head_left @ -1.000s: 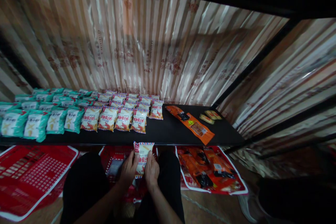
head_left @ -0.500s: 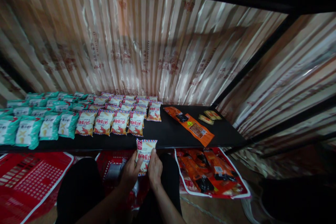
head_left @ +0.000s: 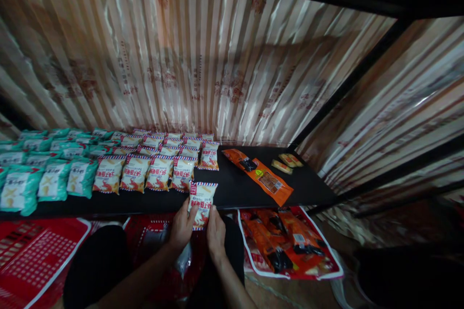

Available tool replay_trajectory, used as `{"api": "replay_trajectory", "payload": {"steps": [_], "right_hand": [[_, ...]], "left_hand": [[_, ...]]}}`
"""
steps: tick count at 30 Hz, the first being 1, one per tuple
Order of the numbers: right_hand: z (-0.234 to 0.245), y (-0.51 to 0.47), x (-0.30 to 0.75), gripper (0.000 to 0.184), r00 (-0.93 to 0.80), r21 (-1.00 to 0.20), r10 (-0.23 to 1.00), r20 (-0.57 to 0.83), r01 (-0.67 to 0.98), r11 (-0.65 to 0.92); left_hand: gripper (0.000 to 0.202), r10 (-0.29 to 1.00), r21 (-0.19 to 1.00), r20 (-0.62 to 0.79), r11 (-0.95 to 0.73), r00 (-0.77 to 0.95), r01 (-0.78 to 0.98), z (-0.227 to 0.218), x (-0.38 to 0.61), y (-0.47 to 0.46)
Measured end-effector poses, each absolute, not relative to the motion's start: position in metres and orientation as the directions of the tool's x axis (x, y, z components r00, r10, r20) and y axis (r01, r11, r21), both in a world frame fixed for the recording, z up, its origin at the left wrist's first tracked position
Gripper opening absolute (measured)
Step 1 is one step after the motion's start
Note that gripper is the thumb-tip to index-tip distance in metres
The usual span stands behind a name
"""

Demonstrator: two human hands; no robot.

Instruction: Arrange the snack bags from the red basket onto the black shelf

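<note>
Between my two hands is a small white snack bag [head_left: 201, 203] with a red and blue striped edge, held upright at the front edge of the black shelf [head_left: 232, 188]. My left hand [head_left: 182, 226] grips its left side, and my right hand [head_left: 216, 232] grips its lower right side. Just beyond it stand rows of matching snack bags [head_left: 158, 174], the front ones upright and facing me. One more such bag [head_left: 209, 155] ends a row further back on the right. To the left of these are rows of teal snack bags [head_left: 54, 179].
Right on the shelf lie an orange packet [head_left: 266, 178] and several small yellowish packets [head_left: 282, 166]. Under the shelf are a red basket [head_left: 32, 258] at left and a white-rimmed red basket [head_left: 290, 276] of orange packets. A striped curtain [head_left: 174, 58] hangs behind.
Both hands have raised the held snack bag slightly, bringing it up against the shelf's front edge near the front row. The view has shifted a little.
</note>
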State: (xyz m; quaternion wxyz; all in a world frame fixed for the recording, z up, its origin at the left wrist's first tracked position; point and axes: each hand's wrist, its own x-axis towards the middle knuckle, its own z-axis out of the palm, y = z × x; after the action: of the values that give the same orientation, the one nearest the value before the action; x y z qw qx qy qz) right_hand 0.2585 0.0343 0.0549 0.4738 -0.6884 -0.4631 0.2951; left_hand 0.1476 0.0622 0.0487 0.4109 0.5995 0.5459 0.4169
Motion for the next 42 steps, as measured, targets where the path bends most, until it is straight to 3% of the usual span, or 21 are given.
{"api": "replay_trajectory", "payload": {"steps": [8,18,29,34,42], "right_hand": [[0.054,0.049,0.273,0.055,0.425,-0.940,0.905,-0.034,0.294,-0.173],[0.054,0.069,0.291,0.056,0.460,-0.889,0.888,-0.006,0.403,-0.215],[0.056,0.097,0.306,0.061,0.477,-0.811,0.877,0.053,0.533,-0.240],[0.058,0.107,0.307,0.057,0.478,-0.774,0.878,0.028,0.566,-0.284],[0.050,0.121,0.309,0.053,0.459,-0.850,0.884,0.090,0.498,-0.172]], "left_hand": [[0.045,0.999,0.928,0.004,-0.021,0.047,0.372,0.055,0.170,0.080],[0.046,1.000,0.915,0.001,-0.009,0.020,0.403,0.059,0.189,0.095],[0.042,0.950,0.778,0.312,-0.250,-0.009,0.576,0.035,0.203,0.101],[0.041,0.936,0.709,0.352,-0.264,-0.004,0.654,0.034,0.205,0.110],[0.036,0.923,0.641,0.384,-0.293,0.034,0.709,0.033,0.206,0.123]]}}
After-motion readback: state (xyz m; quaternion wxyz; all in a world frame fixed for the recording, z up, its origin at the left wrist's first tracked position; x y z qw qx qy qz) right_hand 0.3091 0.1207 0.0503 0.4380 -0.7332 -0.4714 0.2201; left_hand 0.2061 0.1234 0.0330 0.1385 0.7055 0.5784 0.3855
